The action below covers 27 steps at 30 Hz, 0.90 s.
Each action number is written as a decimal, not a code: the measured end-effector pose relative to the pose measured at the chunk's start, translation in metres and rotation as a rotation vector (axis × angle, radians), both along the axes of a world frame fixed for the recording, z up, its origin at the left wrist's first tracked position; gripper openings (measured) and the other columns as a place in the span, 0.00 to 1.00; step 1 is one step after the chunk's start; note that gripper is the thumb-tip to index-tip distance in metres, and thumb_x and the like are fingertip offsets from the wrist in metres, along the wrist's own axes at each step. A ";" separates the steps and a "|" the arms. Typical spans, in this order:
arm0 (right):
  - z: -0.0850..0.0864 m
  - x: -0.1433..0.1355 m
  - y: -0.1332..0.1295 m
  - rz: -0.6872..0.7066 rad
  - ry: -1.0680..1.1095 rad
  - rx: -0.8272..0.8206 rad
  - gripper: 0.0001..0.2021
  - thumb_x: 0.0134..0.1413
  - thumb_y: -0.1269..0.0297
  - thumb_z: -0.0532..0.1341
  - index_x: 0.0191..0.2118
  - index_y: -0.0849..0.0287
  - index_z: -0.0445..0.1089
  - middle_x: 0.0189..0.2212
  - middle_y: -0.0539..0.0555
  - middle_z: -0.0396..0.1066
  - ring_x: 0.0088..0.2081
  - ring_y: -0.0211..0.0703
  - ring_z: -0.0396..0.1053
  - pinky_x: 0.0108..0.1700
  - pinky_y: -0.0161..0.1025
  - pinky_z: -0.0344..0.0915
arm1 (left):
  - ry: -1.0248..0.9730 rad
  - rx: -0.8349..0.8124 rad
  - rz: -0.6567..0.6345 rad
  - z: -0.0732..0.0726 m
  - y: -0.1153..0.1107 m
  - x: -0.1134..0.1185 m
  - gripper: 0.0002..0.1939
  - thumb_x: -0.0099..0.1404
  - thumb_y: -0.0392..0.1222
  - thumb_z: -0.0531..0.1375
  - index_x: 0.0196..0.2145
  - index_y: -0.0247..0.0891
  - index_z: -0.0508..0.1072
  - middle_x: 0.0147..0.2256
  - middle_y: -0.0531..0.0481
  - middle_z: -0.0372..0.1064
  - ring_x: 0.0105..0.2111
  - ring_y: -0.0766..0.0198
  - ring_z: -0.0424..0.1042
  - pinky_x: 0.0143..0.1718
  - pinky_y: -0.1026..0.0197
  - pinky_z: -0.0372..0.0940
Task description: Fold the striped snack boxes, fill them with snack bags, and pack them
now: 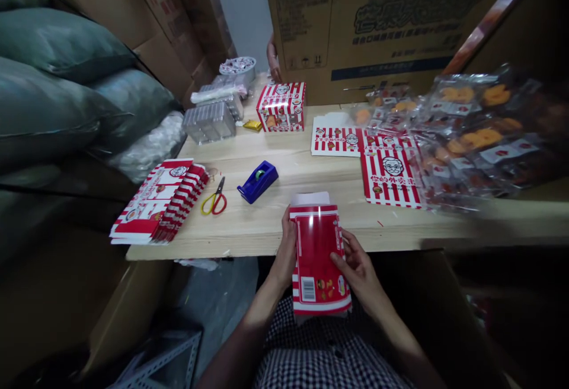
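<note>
Our left hand [287,249] and right hand [357,261] grip a flat-faced red-and-white cardboard box [316,255] at the pale wooden table [253,228].

Wears a garment [291,360] in small black-and-white checks, with seemingly dark buttons [336,351] near the middle of the front, and shows bare forearms [251,318] leading down to a bare left hand [287,252] and equally bare right hand [359,267].
</note>
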State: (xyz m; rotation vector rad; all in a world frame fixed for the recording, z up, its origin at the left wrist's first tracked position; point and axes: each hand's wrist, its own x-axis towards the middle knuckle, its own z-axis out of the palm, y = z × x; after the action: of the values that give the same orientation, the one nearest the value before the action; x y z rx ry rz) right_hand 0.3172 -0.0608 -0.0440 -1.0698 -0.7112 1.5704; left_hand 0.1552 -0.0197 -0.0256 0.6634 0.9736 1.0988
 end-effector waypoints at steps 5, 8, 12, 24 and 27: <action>0.003 0.004 -0.013 -0.013 0.031 -0.083 0.27 0.54 0.56 0.70 0.57 0.45 0.62 0.50 0.54 0.76 0.44 0.52 0.79 0.43 0.48 0.77 | -0.017 0.053 0.034 -0.003 -0.004 -0.015 0.30 0.68 0.57 0.58 0.65 0.51 0.59 0.62 0.47 0.65 0.59 0.55 0.68 0.59 0.53 0.64; -0.001 0.005 -0.025 0.048 0.043 -0.128 0.29 0.54 0.55 0.69 0.59 0.44 0.60 0.48 0.54 0.78 0.38 0.52 0.80 0.38 0.48 0.78 | -0.042 0.099 0.039 -0.003 -0.005 -0.031 0.32 0.65 0.52 0.64 0.63 0.51 0.59 0.59 0.45 0.67 0.53 0.56 0.73 0.51 0.54 0.69; -0.007 0.001 -0.043 -0.005 -0.038 -0.142 0.30 0.53 0.53 0.69 0.60 0.44 0.60 0.48 0.54 0.78 0.38 0.52 0.80 0.36 0.48 0.78 | 0.003 0.151 0.037 -0.012 -0.018 -0.036 0.29 0.64 0.50 0.65 0.60 0.49 0.62 0.55 0.45 0.70 0.49 0.58 0.75 0.48 0.57 0.70; 0.000 0.008 -0.028 -0.090 -0.208 0.087 0.27 0.58 0.58 0.66 0.62 0.46 0.61 0.63 0.55 0.65 0.59 0.51 0.69 0.63 0.52 0.65 | -0.022 0.178 -0.071 -0.020 -0.002 -0.039 0.25 0.62 0.40 0.66 0.55 0.46 0.65 0.40 0.49 0.76 0.36 0.63 0.76 0.42 0.60 0.68; 0.004 0.009 -0.018 -0.126 -0.250 0.136 0.26 0.59 0.59 0.65 0.62 0.47 0.62 0.64 0.55 0.64 0.61 0.52 0.66 0.64 0.52 0.62 | -0.064 0.161 -0.071 -0.024 -0.006 -0.038 0.20 0.63 0.40 0.66 0.51 0.44 0.68 0.38 0.50 0.76 0.34 0.65 0.75 0.39 0.62 0.67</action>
State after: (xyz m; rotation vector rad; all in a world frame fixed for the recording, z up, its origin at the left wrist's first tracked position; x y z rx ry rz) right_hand 0.3259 -0.0787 -0.0404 -1.1972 -0.8887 1.2757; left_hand 0.1170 -0.0257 -0.0500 0.7830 0.8065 1.1372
